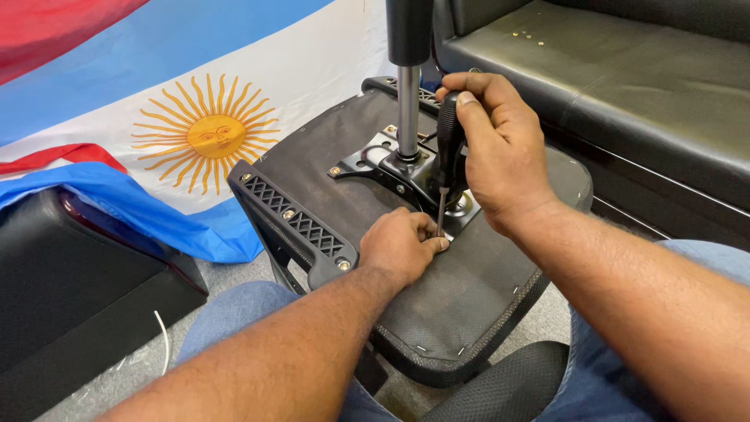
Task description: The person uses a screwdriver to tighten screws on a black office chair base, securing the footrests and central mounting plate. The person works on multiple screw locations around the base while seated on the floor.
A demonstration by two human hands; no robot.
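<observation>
An upturned office chair seat (469,289) lies across my lap, its black fabric underside up. A black metal mounting plate (375,160) with a chrome gas cylinder (408,109) stands at its middle. My right hand (500,148) grips a black-handled screwdriver (447,144) held upright, tip down at the plate's near edge. My left hand (402,244) rests on the fabric, its fingers pinched around the screwdriver's tip. Whatever sits under the tip is hidden by my fingers.
A black plastic armrest bracket (301,223) with several screws runs along the seat's left edge. A striped flag with a sun emblem (207,133) drapes at the left over a dark box (70,289). A black leather sofa (625,70) with a few small screws (525,34) stands at the right.
</observation>
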